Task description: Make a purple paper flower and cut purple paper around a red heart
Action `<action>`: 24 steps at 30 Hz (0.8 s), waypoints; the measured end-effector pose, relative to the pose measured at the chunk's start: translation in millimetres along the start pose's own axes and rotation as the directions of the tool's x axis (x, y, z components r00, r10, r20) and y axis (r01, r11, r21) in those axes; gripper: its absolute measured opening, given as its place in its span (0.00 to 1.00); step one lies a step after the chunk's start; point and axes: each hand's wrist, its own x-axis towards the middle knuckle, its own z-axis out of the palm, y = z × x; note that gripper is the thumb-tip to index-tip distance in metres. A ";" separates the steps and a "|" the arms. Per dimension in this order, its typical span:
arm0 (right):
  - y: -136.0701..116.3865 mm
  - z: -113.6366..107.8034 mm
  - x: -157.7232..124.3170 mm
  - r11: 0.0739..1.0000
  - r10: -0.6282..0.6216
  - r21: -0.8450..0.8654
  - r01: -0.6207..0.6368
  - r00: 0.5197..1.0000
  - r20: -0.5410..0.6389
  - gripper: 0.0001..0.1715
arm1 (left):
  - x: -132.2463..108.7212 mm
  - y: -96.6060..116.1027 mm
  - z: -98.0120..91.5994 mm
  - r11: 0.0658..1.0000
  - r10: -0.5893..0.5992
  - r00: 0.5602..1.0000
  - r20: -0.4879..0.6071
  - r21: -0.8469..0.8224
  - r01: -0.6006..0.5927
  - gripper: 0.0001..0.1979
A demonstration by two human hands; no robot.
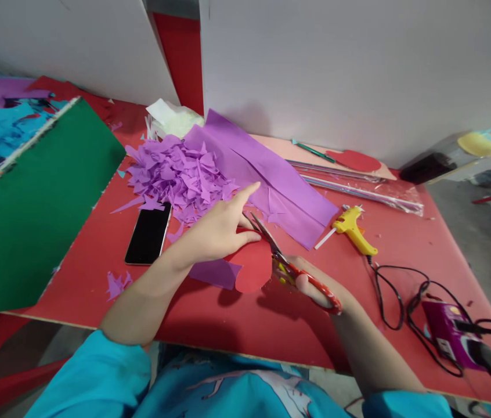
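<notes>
My left hand (217,229) grips a red rounded paper shape (252,267) with a purple paper piece (216,273) under it, index finger stretched out toward the purple sheet. My right hand (321,284) has its fingers through the red handles of a pair of scissors (286,264). The blades are open and point up-left into the edge of the paper held by the left hand. A pile of purple paper scraps (176,174) lies just beyond the left hand.
A large purple sheet (263,174) lies behind the hands. A black phone (148,233) lies left of them, a green board (32,215) further left. A yellow glue gun (353,228) with its black cord, a purple power strip (450,334) and glue sticks (358,188) are on the right.
</notes>
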 end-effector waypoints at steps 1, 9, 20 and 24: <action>-0.2 0.1 1.0 1.000 -0.018 0.005 0.018 1.000 -0.004 0.36 | -0.1 0.1 -0.3 1.000 -0.002 1.000 0.003 -0.007 0.002 0.40; 15.9 14.1 3.7 0.982 0.098 -0.128 -0.140 0.952 -0.289 0.28 | 1.6 -2.1 -1.5 0.999 -0.022 1.000 -0.002 -0.037 0.022 0.42; 25.2 18.9 1.2 0.888 0.362 0.406 -0.214 0.871 -0.333 0.29 | 4.1 -7.3 1.8 1.000 0.009 0.997 -0.082 -0.014 -0.010 0.39; 35.4 29.2 1.4 0.733 0.295 0.678 -0.057 0.925 -0.241 0.33 | 5.7 -8.7 3.9 1.000 0.009 0.995 -0.104 -0.007 -0.009 0.35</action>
